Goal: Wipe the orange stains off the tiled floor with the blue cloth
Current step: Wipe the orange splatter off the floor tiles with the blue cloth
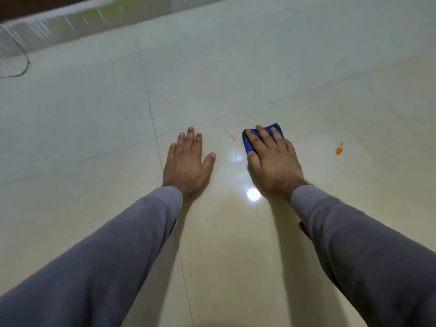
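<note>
Your grey sleeves (99, 263) fill the near edge of the view, both arms reaching forward over the tiled floor (236, 244). Your right hand (271, 159) lies palm-down on the blue cloth (249, 143), fingers spread over it and the thumb curled against its near-left edge, pressing it to the tile. The cloth is a deep, saturated blue, bunched into a small folded pad that shows only beyond and to the left of your fingers. Your left hand (187, 161) rests flat on the floor with straight fingers, holding nothing. Between the two hands, just left of the cloth, runs a thin orange streak (230, 135). Well to the right of the cloth sits a small orange blot (339, 149).
</note>
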